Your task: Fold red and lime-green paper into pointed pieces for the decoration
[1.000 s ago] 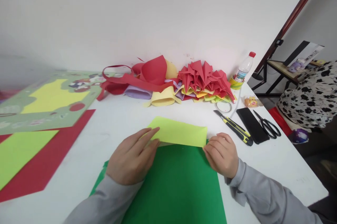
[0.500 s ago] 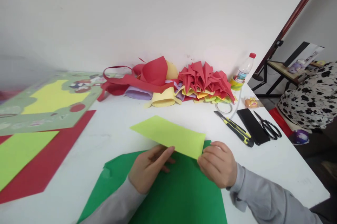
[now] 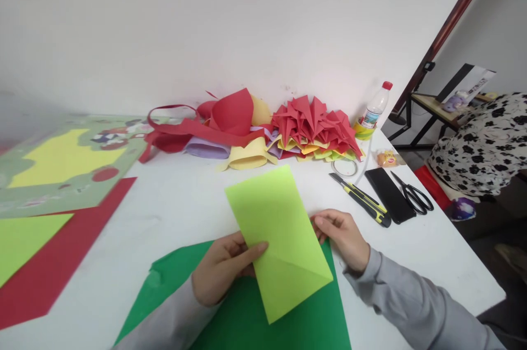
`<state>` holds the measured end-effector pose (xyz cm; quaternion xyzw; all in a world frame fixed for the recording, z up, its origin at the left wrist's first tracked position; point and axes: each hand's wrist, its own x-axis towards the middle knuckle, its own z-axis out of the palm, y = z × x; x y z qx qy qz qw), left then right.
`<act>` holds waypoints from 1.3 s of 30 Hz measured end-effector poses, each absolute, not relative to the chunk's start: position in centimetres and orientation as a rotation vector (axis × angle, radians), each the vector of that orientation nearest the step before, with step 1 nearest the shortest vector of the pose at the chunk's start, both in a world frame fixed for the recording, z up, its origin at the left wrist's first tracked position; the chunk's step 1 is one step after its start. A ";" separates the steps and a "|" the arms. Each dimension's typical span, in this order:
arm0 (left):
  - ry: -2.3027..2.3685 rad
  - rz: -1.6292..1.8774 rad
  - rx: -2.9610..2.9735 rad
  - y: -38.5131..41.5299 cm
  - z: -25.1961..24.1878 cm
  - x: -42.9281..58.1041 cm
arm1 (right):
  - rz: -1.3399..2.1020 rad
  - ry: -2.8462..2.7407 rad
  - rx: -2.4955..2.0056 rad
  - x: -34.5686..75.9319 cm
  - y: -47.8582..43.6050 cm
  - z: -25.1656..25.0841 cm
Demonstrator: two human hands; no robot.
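A lime-green sheet of paper [image 3: 272,224] stands tilted up in front of me, with a slanting crease across its lower part. My left hand [image 3: 224,267] pinches its left edge, thumb on the front and fingers behind. Beside the right edge is my right hand [image 3: 343,237], its fingers loosely bent and apart, the thumb just off the paper. Some of its fingertips are hidden behind the sheet. Below both hands a large green sheet [image 3: 185,284] lies on the white table [image 3: 102,284].
Along the wall lie folded red paper pieces [image 3: 310,122] and curled paper shapes [image 3: 247,155]. To the right are a tape roll [image 3: 345,167], a utility knife [image 3: 362,201], a black case [image 3: 389,195], scissors [image 3: 414,193] and a bottle [image 3: 374,111]. Red paper [image 3: 53,278] lies left.
The lime-green paper has turned from lying sideways to facing me more upright. My right hand has let go of its corner and now sits beside the right edge. The view has shifted slightly.
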<state>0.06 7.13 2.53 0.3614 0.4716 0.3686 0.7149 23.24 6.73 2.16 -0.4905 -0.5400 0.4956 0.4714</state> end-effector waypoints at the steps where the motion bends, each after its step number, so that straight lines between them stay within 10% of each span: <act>1: 1.046 0.801 0.825 7.1 2.5 0.1 | 1.346 -1.267 -1.197 23.3 7.0 1.9; 39: 0.850 0.612 0.797 6.9 3.1 -0.3 | 1.732 -1.120 -1.032 23.8 7.0 2.1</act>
